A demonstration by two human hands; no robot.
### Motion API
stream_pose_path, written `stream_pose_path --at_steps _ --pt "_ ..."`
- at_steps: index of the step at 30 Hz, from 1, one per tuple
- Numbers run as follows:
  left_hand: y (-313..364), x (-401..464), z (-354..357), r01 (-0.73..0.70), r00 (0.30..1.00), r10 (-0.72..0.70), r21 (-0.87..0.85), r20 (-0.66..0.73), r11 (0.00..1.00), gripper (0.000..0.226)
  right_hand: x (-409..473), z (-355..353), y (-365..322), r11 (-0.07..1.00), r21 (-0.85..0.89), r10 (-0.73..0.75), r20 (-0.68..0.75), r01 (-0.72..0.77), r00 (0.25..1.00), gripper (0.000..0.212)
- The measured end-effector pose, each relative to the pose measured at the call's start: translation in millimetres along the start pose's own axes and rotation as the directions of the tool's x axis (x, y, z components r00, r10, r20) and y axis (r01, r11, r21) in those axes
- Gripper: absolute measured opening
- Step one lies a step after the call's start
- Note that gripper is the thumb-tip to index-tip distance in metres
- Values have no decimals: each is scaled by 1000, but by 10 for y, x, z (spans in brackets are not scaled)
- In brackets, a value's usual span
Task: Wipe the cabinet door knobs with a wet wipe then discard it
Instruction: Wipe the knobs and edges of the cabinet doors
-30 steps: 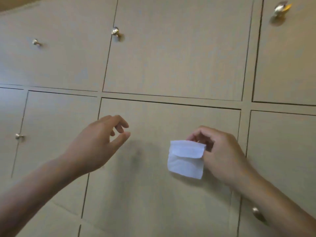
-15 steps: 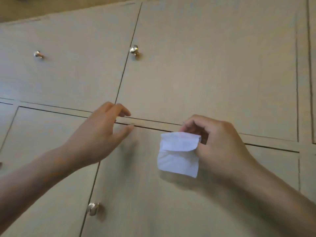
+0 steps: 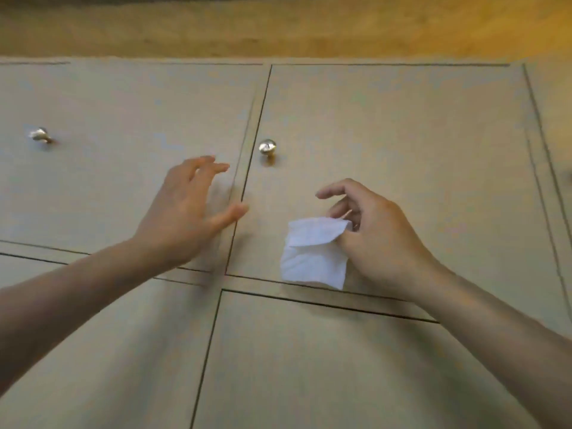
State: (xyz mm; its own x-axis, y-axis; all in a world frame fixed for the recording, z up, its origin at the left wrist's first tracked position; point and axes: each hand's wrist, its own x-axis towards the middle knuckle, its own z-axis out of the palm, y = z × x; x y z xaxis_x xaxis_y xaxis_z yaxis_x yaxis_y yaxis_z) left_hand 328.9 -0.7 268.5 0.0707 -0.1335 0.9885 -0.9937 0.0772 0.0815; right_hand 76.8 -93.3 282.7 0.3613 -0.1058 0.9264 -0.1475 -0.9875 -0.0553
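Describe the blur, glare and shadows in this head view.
Head view: left hand smeared by motion blur; bright glare on the middle knob; soft shadow under the wet wipe, which the right hand pinches; wide-angle lens bends the door seams; warm overall light.

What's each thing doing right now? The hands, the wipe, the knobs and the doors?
Left hand: open, fingers spread, holding nothing, near the door seam.
Right hand: pinching the wipe.
Wipe: folded, hanging from the right hand, not on any knob.
Middle knob: bare, untouched by either hand.
Left knob: bare, untouched.
Doors: all closed.
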Motion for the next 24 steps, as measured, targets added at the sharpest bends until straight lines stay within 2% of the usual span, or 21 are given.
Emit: stream_pose_path --at_steps 5,8,14,17,24 --pt "-331 310 61 -68 993 63 42 100 997 103 480 146 -161 998 -14 57 -34 -58 998 40" --pt "-466 452 132 -88 990 77 83 119 993 114 753 231 -240 994 -20 110 -35 -111 993 39" --pt "-600 499 348 -152 988 146 189 46 970 105 1127 363 -369 962 144 224 60 -231 973 38" --pt "-602 485 383 -153 988 156 173 -1 973 102 1277 378 -410 943 169 266 128 -286 955 40" --pt "-637 490 420 -163 984 172 175 -36 971 99 1493 373 -544 860 230 346 391 -455 853 30"
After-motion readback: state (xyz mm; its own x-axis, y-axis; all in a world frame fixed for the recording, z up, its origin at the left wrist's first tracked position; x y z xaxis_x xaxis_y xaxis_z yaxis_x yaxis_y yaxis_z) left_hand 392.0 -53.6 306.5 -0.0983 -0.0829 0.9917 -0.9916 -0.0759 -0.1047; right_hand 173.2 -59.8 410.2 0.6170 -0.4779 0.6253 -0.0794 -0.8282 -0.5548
